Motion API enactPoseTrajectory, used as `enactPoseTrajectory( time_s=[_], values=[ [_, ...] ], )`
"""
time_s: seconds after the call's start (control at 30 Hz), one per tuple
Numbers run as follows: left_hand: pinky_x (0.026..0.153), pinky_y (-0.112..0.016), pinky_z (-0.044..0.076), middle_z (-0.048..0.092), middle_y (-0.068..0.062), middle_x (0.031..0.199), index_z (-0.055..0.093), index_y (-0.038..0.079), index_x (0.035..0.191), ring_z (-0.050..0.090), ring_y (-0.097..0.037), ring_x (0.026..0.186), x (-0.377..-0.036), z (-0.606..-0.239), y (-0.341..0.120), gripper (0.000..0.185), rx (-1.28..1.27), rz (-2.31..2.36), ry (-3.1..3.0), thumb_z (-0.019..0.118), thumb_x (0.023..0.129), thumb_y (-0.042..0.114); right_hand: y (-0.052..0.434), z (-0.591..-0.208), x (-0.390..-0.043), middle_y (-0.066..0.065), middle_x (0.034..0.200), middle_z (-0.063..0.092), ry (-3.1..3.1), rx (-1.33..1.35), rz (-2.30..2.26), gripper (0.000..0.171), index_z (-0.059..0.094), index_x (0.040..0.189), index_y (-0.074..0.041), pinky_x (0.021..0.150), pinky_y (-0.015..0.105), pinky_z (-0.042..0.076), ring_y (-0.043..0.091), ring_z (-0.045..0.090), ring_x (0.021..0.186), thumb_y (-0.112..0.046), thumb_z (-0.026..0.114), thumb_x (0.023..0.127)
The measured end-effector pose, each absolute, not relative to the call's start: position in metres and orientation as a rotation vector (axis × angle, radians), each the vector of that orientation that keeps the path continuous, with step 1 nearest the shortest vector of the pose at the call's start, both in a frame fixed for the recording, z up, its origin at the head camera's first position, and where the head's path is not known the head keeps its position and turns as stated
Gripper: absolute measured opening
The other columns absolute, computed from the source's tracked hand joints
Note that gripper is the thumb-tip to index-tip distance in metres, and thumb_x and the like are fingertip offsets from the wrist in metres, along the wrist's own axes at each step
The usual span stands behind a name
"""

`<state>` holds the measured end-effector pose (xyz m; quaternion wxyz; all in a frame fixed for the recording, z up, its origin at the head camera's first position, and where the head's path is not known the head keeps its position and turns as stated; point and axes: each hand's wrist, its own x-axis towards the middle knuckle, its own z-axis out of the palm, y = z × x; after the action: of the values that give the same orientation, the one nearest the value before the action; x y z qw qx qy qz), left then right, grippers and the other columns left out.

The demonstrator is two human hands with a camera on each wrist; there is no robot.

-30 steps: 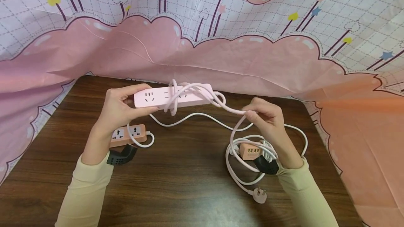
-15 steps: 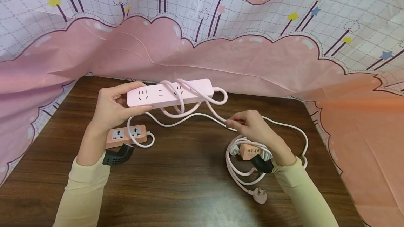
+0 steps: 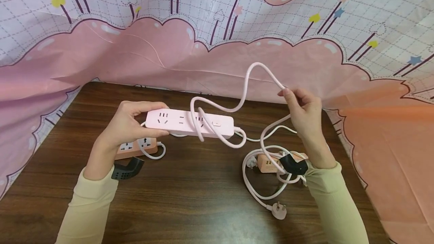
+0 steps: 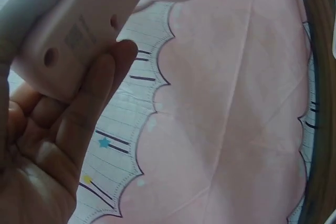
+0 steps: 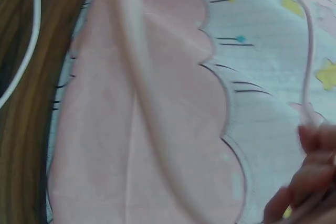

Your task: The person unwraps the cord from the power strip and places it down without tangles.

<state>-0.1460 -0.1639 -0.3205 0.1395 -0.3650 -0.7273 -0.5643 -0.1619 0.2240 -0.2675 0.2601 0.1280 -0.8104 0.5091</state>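
Note:
My left hand (image 3: 127, 123) grips the left end of a pink power strip (image 3: 176, 121), held above the table with its sockets toward the head camera. In the left wrist view the strip's underside (image 4: 68, 45) shows, with fingers on both sides. The strip's pink cord (image 3: 245, 89) loops round its right half, then arcs up to the right. My right hand (image 3: 305, 112) pinches that cord to the right of the strip and higher up. From there the cord drops to a coil on the table that ends in a plug (image 3: 279, 211). The right wrist view is blurred.
An orange power strip (image 3: 135, 148) lies under my left forearm, its white cord (image 3: 281, 128) running across the table (image 3: 190, 195). An orange block with USB ports (image 3: 267, 163) sits within the coiled cord at right. A patterned curtain (image 3: 217, 63) hangs behind the table.
My right hand has moved up and to the right, drawing the cord into a high arc. Fewer turns lie round the pink strip, which has dipped slightly and shifted a little right since half a second ago.

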Motion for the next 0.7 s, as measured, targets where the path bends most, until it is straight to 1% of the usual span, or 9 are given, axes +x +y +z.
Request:
enactPoseTrajectory(
  time_s=[0.1,0.17,0.27,0.33,0.4,0.5,0.57,0.63,0.7],
  values=[
    [0.056,-0.018,0.049,0.068,0.002,0.088,0.067,-0.007,0.102,0.057,-0.01,0.066,-0.148,-0.324,-0.166,0.053,-0.929,-1.645,-2.127,0.082,0.052,-0.018,0.235,-0.262,-0.153,-0.005,0.054,0.04,-1.996,0.551,1.646,0.017,0.066,0.082,0.011,0.045,0.02,0.02,0.007,0.03,0.05,0.002,0.055,0.091],
    [0.055,-0.017,0.049,0.068,0.003,0.086,0.067,-0.008,0.101,0.057,-0.009,0.064,-0.149,-0.325,-0.169,0.052,-0.835,-1.648,-2.123,0.081,0.053,-0.02,0.244,-0.261,-0.147,-0.001,0.058,0.048,-1.896,0.739,1.793,0.015,0.066,0.082,0.013,0.049,0.02,0.021,0.009,0.033,0.055,0.009,0.053,0.089],
    [0.052,-0.015,0.048,0.067,0.008,0.084,0.067,-0.009,0.1,0.057,-0.005,0.06,-0.151,-0.326,-0.173,0.051,-0.718,-1.59,-2.105,0.08,0.053,-0.021,0.259,-0.263,-0.138,0.005,0.07,0.059,-1.865,1.023,1.851,0.011,0.065,0.082,0.015,0.056,0.019,0.032,0.011,0.043,0.064,0.012,0.055,0.086],
    [0.051,-0.013,0.048,0.066,0.012,0.085,0.067,-0.01,0.1,0.058,-0.002,0.06,-0.152,-0.326,-0.176,0.051,-0.661,-1.539,-2.082,0.08,0.052,-0.021,0.268,-0.265,-0.133,0.009,0.078,0.064,-1.911,1.228,1.809,0.009,0.065,0.084,0.014,0.061,0.02,0.037,0.013,0.048,0.07,0.013,0.057,0.085],
    [0.051,-0.012,0.048,0.065,0.014,0.085,0.067,-0.011,0.099,0.058,0.0,0.06,-0.153,-0.326,-0.179,0.051,-0.606,-1.498,-2.057,0.08,0.051,-0.021,0.277,-0.268,-0.13,0.007,0.078,0.062,-2.008,1.435,1.712,0.011,0.067,0.089,0.01,0.061,0.02,0.04,0.013,0.051,0.071,0.013,0.059,0.083],
    [0.055,-0.012,0.049,0.066,0.013,0.088,0.066,-0.013,0.098,0.059,0.0,0.064,-0.155,-0.324,-0.184,0.05,-0.555,-1.501,-2.0,0.079,0.051,-0.023,0.286,-0.274,-0.124,0.004,0.078,0.06,-2.213,1.681,1.565,0.029,0.068,0.097,-0.001,0.057,0.02,0.041,0.011,0.05,0.068,0.019,0.06,0.077],
    [0.057,-0.011,0.049,0.068,0.009,0.089,0.066,-0.014,0.098,0.059,-0.002,0.067,-0.155,-0.322,-0.187,0.048,-0.547,-1.551,-1.946,0.077,0.052,-0.025,0.288,-0.28,-0.119,-0.001,0.076,0.059,-2.395,1.75,1.427,0.038,0.067,0.097,-0.01,0.054,0.018,0.041,0.007,0.05,0.065,0.02,0.062,0.074],
    [0.059,-0.012,0.05,0.069,0.004,0.089,0.065,-0.016,0.098,0.059,-0.005,0.069,-0.156,-0.321,-0.189,0.047,-0.557,-1.611,-1.89,0.075,0.053,-0.027,0.287,-0.288,-0.113,-0.006,0.075,0.059,-2.581,1.75,1.306,0.037,0.065,0.093,-0.017,0.053,0.017,0.042,0.004,0.051,0.065,0.016,0.065,0.076],
    [0.06,-0.012,0.049,0.069,0.001,0.089,0.064,-0.017,0.098,0.059,-0.007,0.07,-0.155,-0.319,-0.192,0.047,-0.568,-1.654,-1.848,0.073,0.053,-0.029,0.284,-0.297,-0.107,-0.011,0.072,0.057,-2.736,1.736,1.205,0.029,0.063,0.086,-0.02,0.052,0.016,0.043,-0.001,0.05,0.064,0.007,0.066,0.08]
  ],
)
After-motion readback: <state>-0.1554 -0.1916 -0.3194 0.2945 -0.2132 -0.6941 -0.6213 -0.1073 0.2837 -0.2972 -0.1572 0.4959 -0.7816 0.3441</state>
